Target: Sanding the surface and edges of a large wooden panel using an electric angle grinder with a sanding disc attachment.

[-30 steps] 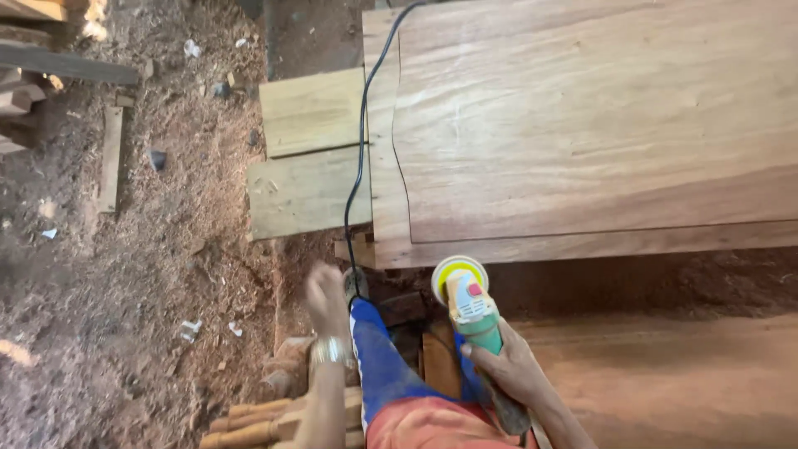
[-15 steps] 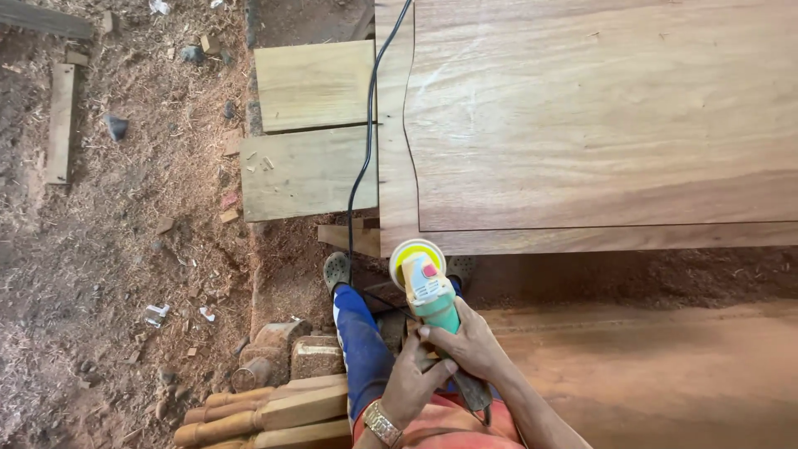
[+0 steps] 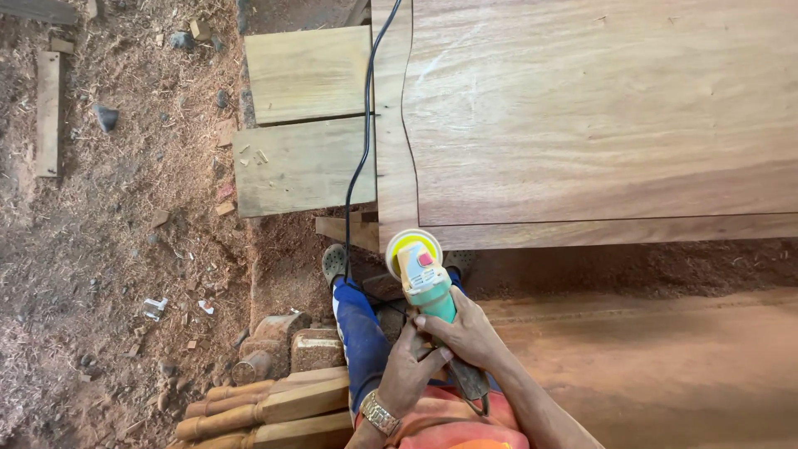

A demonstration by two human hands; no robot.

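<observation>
far left of the fingers the dirt floor [image 3: 108, 249] lies thick with sawdust, scraps and small stones. one thin wooden strip [image 3: 47, 112] lies upright along the left edge. nearer, up and left of the fingers, two flat planks [image 3: 303, 125] lie side by side, the lower one touching the upper. down and left of the fingers three turned wooden legs [image 3: 266, 411] lie stacked, and just above them sit a few rough wood blocks [image 3: 291, 345], perhaps three.

the left hand [image 3: 407, 378], a gold wristwatch [image 3: 380, 413] on its wrist, closes its fingers from below around the rear of one green angle grinder [image 3: 424, 278]. the right hand [image 3: 470, 337] wraps over the same body from the right, fingers tight on it. the grinder points up and away from the fingers, its yellow disc guard [image 3: 413, 243] at the near edge of the large wooden panel [image 3: 598, 116]; whether the disc touches the wood i cannot tell.

one black cable [image 3: 366, 141] runs from above down along the panel's left side to beside the grinder, crossing between the planks and the panel. beneath the fingers a blue trouser leg [image 3: 357, 341] ends at one sandalled foot [image 3: 335, 262]. right of the fingers a reddish board [image 3: 665, 366] spreads, dusted with sawdust.
</observation>
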